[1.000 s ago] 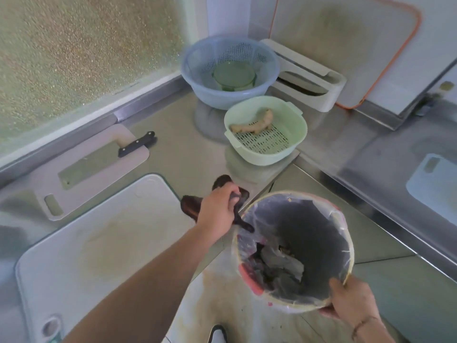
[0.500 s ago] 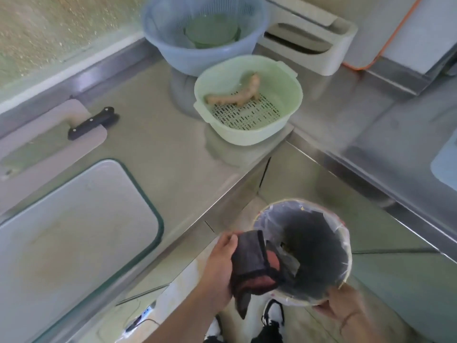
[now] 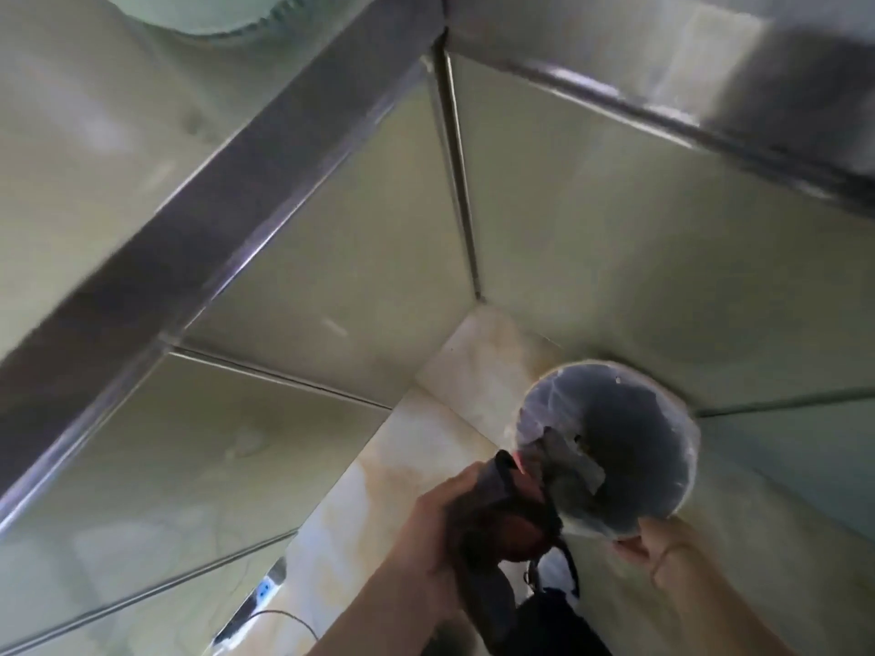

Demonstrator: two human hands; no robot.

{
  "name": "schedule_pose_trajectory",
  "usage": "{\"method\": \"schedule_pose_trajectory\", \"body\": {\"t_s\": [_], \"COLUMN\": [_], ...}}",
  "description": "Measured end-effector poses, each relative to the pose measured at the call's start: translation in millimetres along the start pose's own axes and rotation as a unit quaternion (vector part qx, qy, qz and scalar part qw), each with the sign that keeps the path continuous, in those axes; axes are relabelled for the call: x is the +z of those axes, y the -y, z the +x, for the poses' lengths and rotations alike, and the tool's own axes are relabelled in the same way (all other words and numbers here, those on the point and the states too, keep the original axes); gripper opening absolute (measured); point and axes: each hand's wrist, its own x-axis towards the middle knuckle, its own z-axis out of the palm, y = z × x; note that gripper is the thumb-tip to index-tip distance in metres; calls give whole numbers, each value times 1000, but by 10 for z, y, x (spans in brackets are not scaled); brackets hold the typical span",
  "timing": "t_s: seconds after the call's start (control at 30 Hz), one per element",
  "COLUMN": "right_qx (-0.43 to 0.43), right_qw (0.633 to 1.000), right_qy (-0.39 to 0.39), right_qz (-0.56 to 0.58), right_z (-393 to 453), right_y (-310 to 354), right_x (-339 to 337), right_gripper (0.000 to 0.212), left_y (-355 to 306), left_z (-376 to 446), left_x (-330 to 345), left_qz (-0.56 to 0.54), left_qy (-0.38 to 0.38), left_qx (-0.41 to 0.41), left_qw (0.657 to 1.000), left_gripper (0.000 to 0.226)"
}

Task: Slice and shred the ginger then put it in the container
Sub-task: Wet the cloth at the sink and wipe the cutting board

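Observation:
My left hand (image 3: 428, 527) grips a dark, reddish-brown cloth (image 3: 502, 518) right beside the near rim of a round bin lined with a plastic bag (image 3: 629, 447). My right hand (image 3: 663, 544) holds that bin by its lower right rim, low down by the floor. Scraps lie inside the bin. Only the underside edge of the green strainer basket (image 3: 213, 11) shows at the top left. The ginger, the knife and the cutting board are out of view.
The steel counter edge (image 3: 227, 201) runs diagonally across the upper left, with steel cabinet fronts (image 3: 331, 258) below it meeting in a corner. Pale floor tiles (image 3: 426, 447) lie beneath. A power strip with a cable (image 3: 265, 594) lies on the floor at the lower left.
The view has dropped from the counter top to the cabinet fronts and floor. The bin has gone down to the floor corner with both hands still on cloth and bin.

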Motion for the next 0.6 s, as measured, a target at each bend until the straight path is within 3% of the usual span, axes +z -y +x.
{"method": "schedule_pose_trajectory", "body": {"t_s": [0.13, 0.3, 0.33, 0.4, 0.47, 0.53, 0.6], "right_qx": [-16, 4, 13, -35, -171, -295, -341], "right_qw": [1000, 999, 1000, 986, 958, 941, 930], "right_qy": [9, 27, 8, -116, -179, -97, 21], "right_qz": [14, 29, -17, -117, -146, -136, -133], "right_z": [184, -8, -46, -354, -1002, -1793, -2611], "right_y": [-59, -82, -106, -106, -16, 89, 198], "right_x": [58, 82, 57, 9, 8, 93, 178], "right_gripper": [32, 44, 57, 85, 65, 55, 51], "left_y": [209, 268, 259, 215, 136, 23, -170], "left_z": [338, 380, 347, 286, 150, -44, -347], "left_x": [-191, -325, -326, -304, -162, 39, 299], "left_qz": [-29, -101, -107, -111, -119, -131, -131], "left_qy": [-49, -40, -35, -30, -32, -44, -32], "left_qx": [-35, -59, -54, -31, -9, 0, 12], "left_qw": [998, 992, 992, 993, 992, 990, 991], "left_gripper": [53, 63, 61, 54, 43, 27, 25]}}
